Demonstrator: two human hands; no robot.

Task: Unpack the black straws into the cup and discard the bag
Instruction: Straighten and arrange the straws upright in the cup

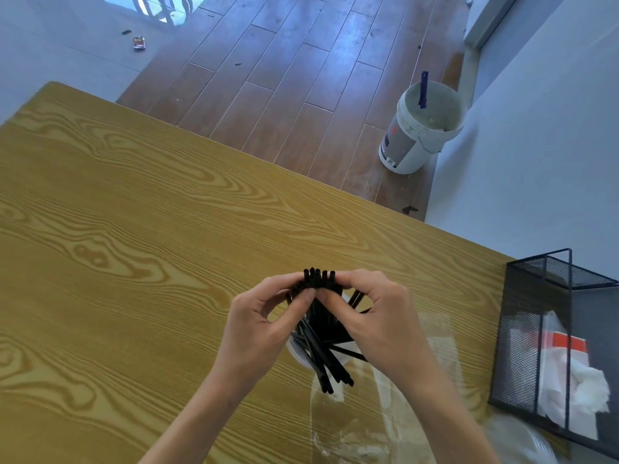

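- Left hand (264, 326) and right hand (378, 316) both pinch the upper ends of a bunch of black straws (318, 336).
- The straws stand splayed in a white cup (298, 354) on the table (134, 229).
- The clear bag (355, 426) lies flat on the table just beside the cup.

black straws (318, 333), yellow wood-grain table (134, 229)
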